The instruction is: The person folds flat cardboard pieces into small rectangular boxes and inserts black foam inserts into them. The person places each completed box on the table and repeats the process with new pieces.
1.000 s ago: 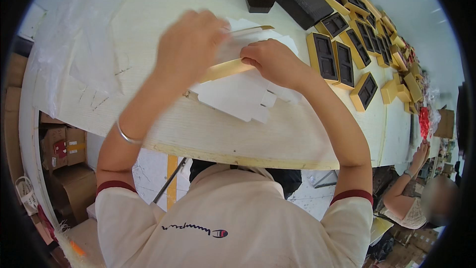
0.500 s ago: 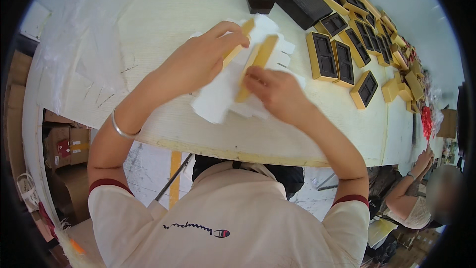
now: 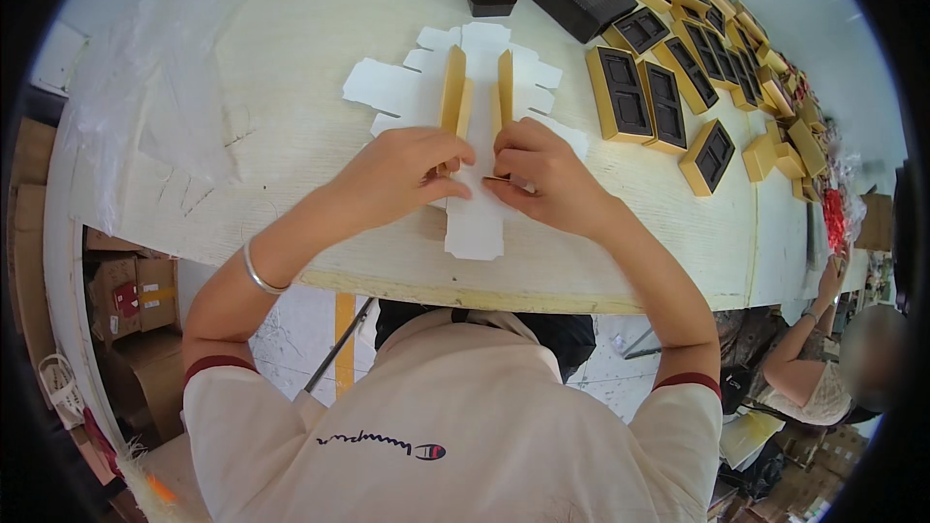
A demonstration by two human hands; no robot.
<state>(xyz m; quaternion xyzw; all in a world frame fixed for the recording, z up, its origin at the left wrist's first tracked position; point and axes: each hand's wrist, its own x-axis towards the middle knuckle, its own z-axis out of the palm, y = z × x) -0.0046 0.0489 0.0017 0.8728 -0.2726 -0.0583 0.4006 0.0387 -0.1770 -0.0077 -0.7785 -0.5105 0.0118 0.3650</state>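
Head view: a white card [image 3: 474, 230] with cut flaps lies spread in the centre of the frame on the pale table [image 3: 291, 107], its narrow end pointing toward the lower edge. A left gold strip [image 3: 453, 92] and a right gold strip [image 3: 506, 87] stand up from it, a white lane between them.

The left hand [image 3: 415, 167] is curled nearly closed at the near end of the left strip, thumb and fingers pinching a bit of gold card. The right hand [image 3: 544, 174] has its fingertips drawn together around a small gold edge at the near end of the right strip. How hard either one presses cannot be told.

The likeliest trouble, I judge, is uneven folding: if one hand pulled harder than the other, the strips could lean out of line and the creases go crooked. The far ends of both strips stand with no finger on them, so they might spring open. A hard pinch could also dent or tear the thin card, or scuff its gold face. With nothing visibly weighing the card down, a tug could slide it, perhaps toward the gold boxes [image 3: 606, 107] at the upper right.
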